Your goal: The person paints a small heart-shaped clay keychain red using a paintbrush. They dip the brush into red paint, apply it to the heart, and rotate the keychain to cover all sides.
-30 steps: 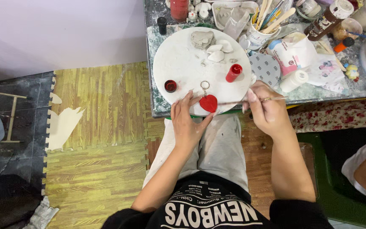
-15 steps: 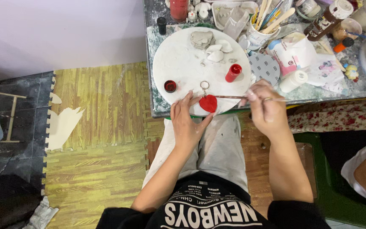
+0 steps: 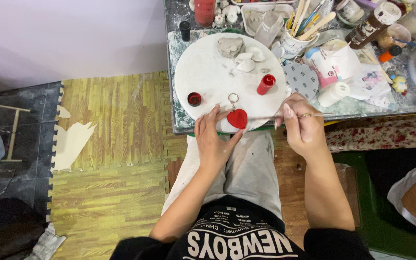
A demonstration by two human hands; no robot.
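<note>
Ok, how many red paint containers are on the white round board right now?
2. A small open pot of red paint sits by the board's left edge; a red bottle lies right of centre. Clutter behind may hide more.
</note>
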